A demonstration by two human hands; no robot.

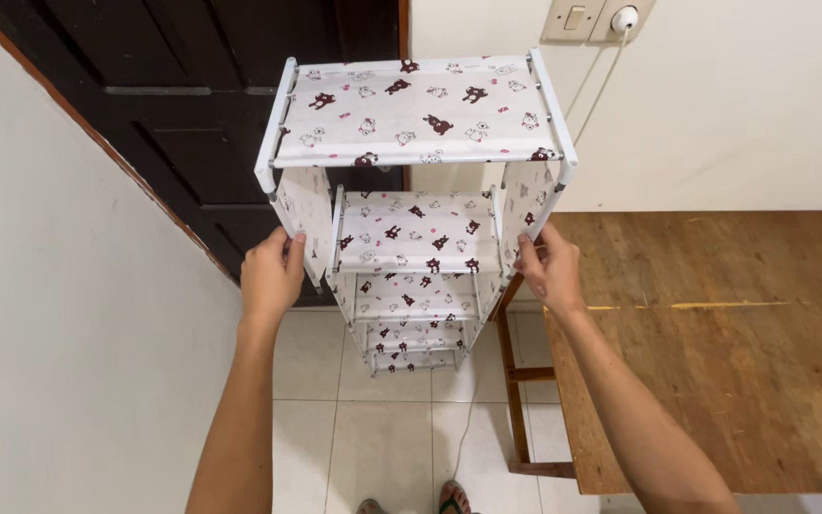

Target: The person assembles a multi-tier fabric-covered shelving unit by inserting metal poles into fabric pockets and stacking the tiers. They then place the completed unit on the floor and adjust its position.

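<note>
A tall fabric shelf rack (pixel 418 114) with white tube frame and white cloth printed with small brown animals stands on the tiled floor, seen from above. Several tiers drop away below the top one. My left hand (pixel 271 276) grips the left side panel and frame post just under the top tier. On the opposite side my right hand (pixel 549 266) holds the right side panel and post at the same height. Both arms reach forward to it.
A worn wooden table (pixel 715 352) stands right of the rack, its leg close to the frame. A dark wooden door (pixel 192 105) is behind, a white wall (pixel 59 314) at left. A wall socket (pixel 596 19) feeds a white cable. My sandalled feet (pixel 430 500) show below.
</note>
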